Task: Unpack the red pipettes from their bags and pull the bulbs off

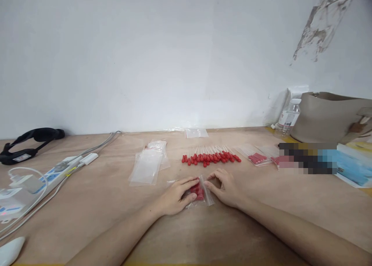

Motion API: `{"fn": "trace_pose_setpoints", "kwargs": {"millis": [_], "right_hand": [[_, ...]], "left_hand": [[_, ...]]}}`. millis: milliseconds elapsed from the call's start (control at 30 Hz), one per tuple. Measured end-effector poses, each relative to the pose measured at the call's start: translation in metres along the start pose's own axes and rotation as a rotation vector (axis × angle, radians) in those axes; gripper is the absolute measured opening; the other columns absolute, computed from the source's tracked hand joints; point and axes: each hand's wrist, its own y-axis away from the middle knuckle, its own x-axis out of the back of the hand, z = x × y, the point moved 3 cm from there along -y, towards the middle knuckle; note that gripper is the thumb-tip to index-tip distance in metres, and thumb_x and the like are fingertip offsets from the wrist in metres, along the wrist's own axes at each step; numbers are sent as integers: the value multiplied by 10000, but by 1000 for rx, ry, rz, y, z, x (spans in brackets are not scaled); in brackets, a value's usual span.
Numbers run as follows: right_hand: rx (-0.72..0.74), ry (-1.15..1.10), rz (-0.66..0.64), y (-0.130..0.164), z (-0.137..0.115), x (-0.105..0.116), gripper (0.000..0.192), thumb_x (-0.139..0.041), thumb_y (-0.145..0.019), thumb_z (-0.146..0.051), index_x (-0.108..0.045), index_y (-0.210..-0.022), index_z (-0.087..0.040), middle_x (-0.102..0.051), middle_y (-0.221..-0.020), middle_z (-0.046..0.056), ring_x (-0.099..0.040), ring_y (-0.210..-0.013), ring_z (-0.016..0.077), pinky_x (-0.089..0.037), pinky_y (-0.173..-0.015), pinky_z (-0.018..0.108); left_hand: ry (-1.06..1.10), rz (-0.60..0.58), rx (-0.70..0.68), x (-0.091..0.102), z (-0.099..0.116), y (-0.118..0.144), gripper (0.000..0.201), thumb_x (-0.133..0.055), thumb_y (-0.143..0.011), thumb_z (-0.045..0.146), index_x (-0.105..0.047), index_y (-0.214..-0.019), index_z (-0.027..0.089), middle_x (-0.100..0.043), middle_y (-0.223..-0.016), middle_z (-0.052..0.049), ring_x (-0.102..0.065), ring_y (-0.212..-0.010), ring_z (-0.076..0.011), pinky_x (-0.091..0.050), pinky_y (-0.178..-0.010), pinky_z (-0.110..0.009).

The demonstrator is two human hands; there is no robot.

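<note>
And there it was, right under the grip: a clear bag [208, 194] lay flat on the table [168, 242], red sticks [198, 191] showing through it. The left hand [174, 196] came in palm down, thumb and fingers spread to either side of the red, resting on the plastic. Its forearm [124, 231] slanted in low from the near left. Across from it, the right hand [228, 188] arched over the bag's loose edge, fingers curled, thumb and forefinger close together at the plastic; whether they pinched it, you couldn't tell! That forearm [285, 223] angled in from the near right.

Just beyond both hands fanned a row of red-tipped swabs [210, 157], tips toward the person. Left of the grip sat a stack of clear bags [147, 167]; to its right, a filled bag [257, 158]. Farther out, a power strip [52, 177] ran on the left, and a bottle [289, 117] leaned by a handbag [322, 117] on the far right.
</note>
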Motion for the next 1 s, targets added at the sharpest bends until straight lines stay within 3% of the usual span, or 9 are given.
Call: {"fn": "trace_pose_setpoints", "kwargs": {"millis": [100, 333, 500, 600, 733, 833, 1000], "right_hand": [[-127, 40, -71, 3, 5, -2, 264, -524, -748, -471, -620, -727, -226, -575, -794, 33, -511, -824, 201, -353, -743, 372], [-279, -46, -217, 8, -9, -2, 316, -575, -672, -543, -624, -582, -245, -563, -1044, 24, -438, -1044, 264, -238, -875, 490], [-325, -127, -190, 8, -9, 2, 273, -548, -717, -488, -609, -620, -240, -574, -1045, 7, -445, -1054, 241, -200, -902, 485], [-257, -147, -173, 8, -8, 1, 195, -479, -784, -387, -618, -725, -264, -584, -1020, 3, -466, -1025, 215, -221, -889, 463], [-84, -67, -110, 9, -8, 2, 140, -556, -717, -253, -602, -847, -270, -592, -973, 4, -489, -956, 190, -268, -849, 399], [118, 32, -61, 9, -13, 3, 145, -578, -706, -220, -598, -842, -265, -603, -923, 0, -490, -901, 174, -259, -845, 383], [367, 169, 24, 7, -20, 2, 108, -504, -777, -198, -599, -785, -248, -619, -836, -8, -483, -834, 151, -223, -871, 397]], "left_hand": [[-10, 3, -18, -1, -4, -1, 441, -387, -881, 354, -351, -1306, 242, -378, -1352, -48, -367, -1227, -182, -327, -1014, -375], [-17, 41, -38, -1, -2, -2, 438, -403, -875, 351, -361, -1295, 235, -401, -1334, -53, -395, -1203, -182, -353, -994, -360], [-20, 42, -27, -2, -4, -3, 434, -411, -871, 355, -376, -1286, 231, -414, -1322, -59, -402, -1196, -183, -347, -997, -353], [-27, 42, -25, -2, -5, -2, 437, -409, -871, 357, -372, -1289, 236, -413, -1324, -55, -403, -1195, -184, -345, -997, -353], [-45, 18, -23, 3, -3, -4, 435, -407, -872, 362, -377, -1287, 233, -424, -1318, -52, -409, -1190, -184, -348, -991, -352], [-72, -6, -34, 8, 1, -9, 369, -375, -889, 342, -439, -1239, 244, -493, -1257, -35, -450, -1147, -180, -366, -970, -349], [-115, 97, -100, 8, 6, -20, 302, -407, -867, 236, -525, -1144, 211, -543, -1158, -56, -509, -1044, -173, -406, -912, -316]]}}
